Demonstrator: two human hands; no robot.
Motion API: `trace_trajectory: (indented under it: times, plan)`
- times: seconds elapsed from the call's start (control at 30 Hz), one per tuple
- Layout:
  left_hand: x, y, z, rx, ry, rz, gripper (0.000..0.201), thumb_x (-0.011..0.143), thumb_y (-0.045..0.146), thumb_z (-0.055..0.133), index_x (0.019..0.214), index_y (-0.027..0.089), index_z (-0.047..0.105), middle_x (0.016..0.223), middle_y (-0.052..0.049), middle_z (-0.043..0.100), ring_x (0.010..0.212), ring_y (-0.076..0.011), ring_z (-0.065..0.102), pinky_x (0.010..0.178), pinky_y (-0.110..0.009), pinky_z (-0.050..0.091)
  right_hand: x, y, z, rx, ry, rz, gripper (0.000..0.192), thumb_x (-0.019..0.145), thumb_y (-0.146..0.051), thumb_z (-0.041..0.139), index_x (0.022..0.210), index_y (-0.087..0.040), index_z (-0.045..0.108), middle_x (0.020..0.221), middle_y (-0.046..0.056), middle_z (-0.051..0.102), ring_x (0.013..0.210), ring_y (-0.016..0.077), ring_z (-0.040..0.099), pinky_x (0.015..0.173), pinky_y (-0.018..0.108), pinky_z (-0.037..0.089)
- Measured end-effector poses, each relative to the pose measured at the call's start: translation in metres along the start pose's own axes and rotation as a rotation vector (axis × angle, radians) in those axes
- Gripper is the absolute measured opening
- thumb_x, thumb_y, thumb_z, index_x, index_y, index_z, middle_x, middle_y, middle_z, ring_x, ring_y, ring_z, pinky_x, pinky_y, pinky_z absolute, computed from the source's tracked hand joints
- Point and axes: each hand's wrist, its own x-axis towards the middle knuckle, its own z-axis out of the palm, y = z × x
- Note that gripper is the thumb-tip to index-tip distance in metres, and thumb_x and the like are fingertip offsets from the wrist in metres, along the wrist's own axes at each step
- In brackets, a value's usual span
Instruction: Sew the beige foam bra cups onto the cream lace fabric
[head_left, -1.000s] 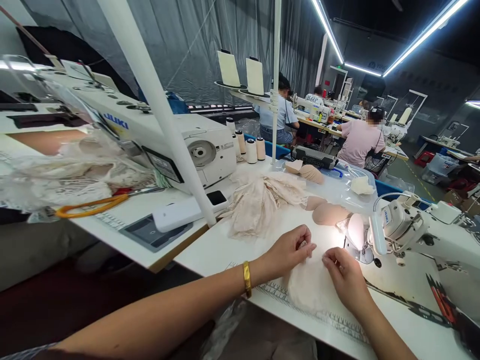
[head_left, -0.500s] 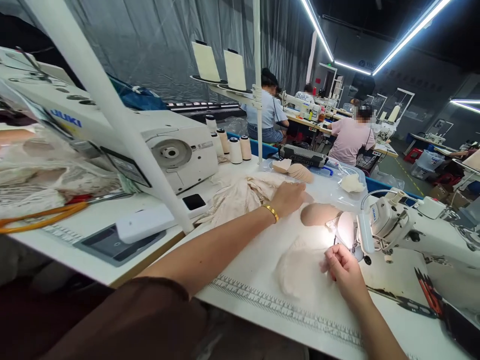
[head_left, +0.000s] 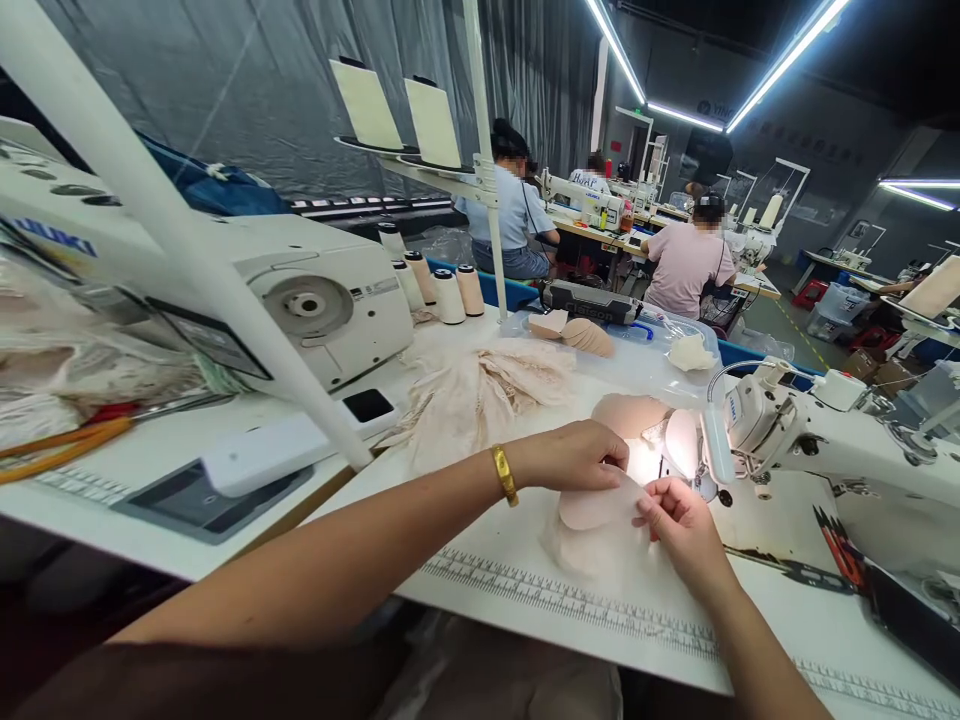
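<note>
My left hand [head_left: 576, 455], with a gold bracelet at its wrist, grips a pale pink cup-shaped piece [head_left: 596, 507] by its upper edge. Close beside it, my right hand [head_left: 681, 522] has thumb and forefinger pinched at the right end of that piece; whether sheer cloth is also caught there I cannot tell. Beneath the pink piece lies a sheer cream fabric piece [head_left: 581, 558] on the white table. Just beyond my hands, a pinkish-tan moulded cup [head_left: 628, 414] and a paler cup [head_left: 681, 442] lie beside the lit needle area of the sewing machine [head_left: 780, 420].
Bunched cream lace fabric [head_left: 480, 400] lies left of my hands. Tan cup pieces [head_left: 589, 336] are stacked behind. Thread cones [head_left: 448, 297] stand beside another sewing machine [head_left: 322, 300]. A ruler strip [head_left: 555, 600] runs along the front edge; red-handled snips [head_left: 838, 548] lie at right.
My left hand has come back from the far side of the table toward my right hand, bringing the pale pink piece over the sheer fabric. The view has turned slightly right.
</note>
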Motion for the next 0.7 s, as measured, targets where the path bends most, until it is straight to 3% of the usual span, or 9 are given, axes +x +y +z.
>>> trace_trajectory:
  times: [0.13,0.3,0.37,0.43,0.53,0.6,0.7]
  plan:
    - [0.014,-0.009,-0.001,-0.108,-0.07,0.014,0.013,0.082,0.025,0.062,0.085,0.017,0.072,0.082,-0.001,0.071,0.074,-0.0148,0.061,0.063,-0.022,0.04,-0.001,0.001,0.0,0.009,0.028,-0.006,0.04,0.081,-0.058,0.074,0.088,-0.02,0.065,0.071,0.0,0.066,0.068,0.017,0.063,0.058,0.027,0.046]
    - [0.011,-0.017,-0.007,-0.159,-0.092,0.01,0.012,0.081,0.023,0.065,0.088,0.017,0.072,0.082,0.0,0.071,0.074,-0.014,0.064,0.063,-0.02,0.044,0.003,0.007,-0.003,0.024,0.044,0.013,0.04,0.082,-0.057,0.074,0.087,-0.019,0.063,0.066,0.0,0.066,0.057,0.0127,0.052,0.055,0.026,0.04]
    - [0.009,-0.02,-0.017,-0.087,0.0,0.0,0.008,0.08,0.019,0.066,0.085,0.017,0.072,0.079,0.002,0.071,0.07,-0.013,0.063,0.061,-0.02,0.044,0.004,0.01,-0.002,0.032,0.046,0.018,0.04,0.082,-0.058,0.073,0.085,-0.02,0.062,0.067,0.0,0.065,0.055,0.0123,0.049,0.053,0.026,0.039]
    - [0.01,-0.021,-0.029,0.051,0.197,-0.044,0.01,0.082,0.016,0.062,0.085,0.017,0.071,0.078,0.001,0.07,0.07,-0.0142,0.062,0.063,-0.022,0.044,0.006,0.012,-0.001,0.035,0.048,0.022,0.042,0.082,-0.06,0.073,0.082,-0.02,0.062,0.067,0.001,0.065,0.055,0.0132,0.051,0.052,0.026,0.039]
    - [0.019,-0.02,-0.041,0.238,0.504,-0.113,0.021,0.092,0.011,0.048,0.092,0.013,0.069,0.093,-0.009,0.069,0.089,-0.0211,0.062,0.077,-0.03,0.046,0.007,0.014,0.001,0.022,0.044,0.025,0.043,0.081,-0.062,0.073,0.082,-0.02,0.062,0.07,0.002,0.064,0.06,0.0154,0.055,0.053,0.026,0.042]
    - [0.028,-0.019,-0.038,0.369,0.546,-0.049,0.022,0.096,0.015,0.047,0.098,0.012,0.069,0.102,-0.012,0.067,0.097,-0.0243,0.061,0.084,-0.034,0.046,0.006,0.015,0.002,-0.001,0.028,0.025,0.044,0.081,-0.063,0.071,0.082,-0.02,0.062,0.071,0.002,0.064,0.062,0.016,0.056,0.054,0.026,0.042]
    - [0.045,-0.024,-0.023,0.474,0.4,0.042,0.02,0.095,0.034,0.06,0.099,0.018,0.071,0.099,-0.009,0.069,0.096,-0.0243,0.062,0.086,-0.034,0.048,0.003,0.017,0.004,-0.038,0.033,0.017,0.045,0.084,-0.064,0.069,0.08,-0.02,0.062,0.07,0.002,0.064,0.062,0.0159,0.055,0.055,0.026,0.041]
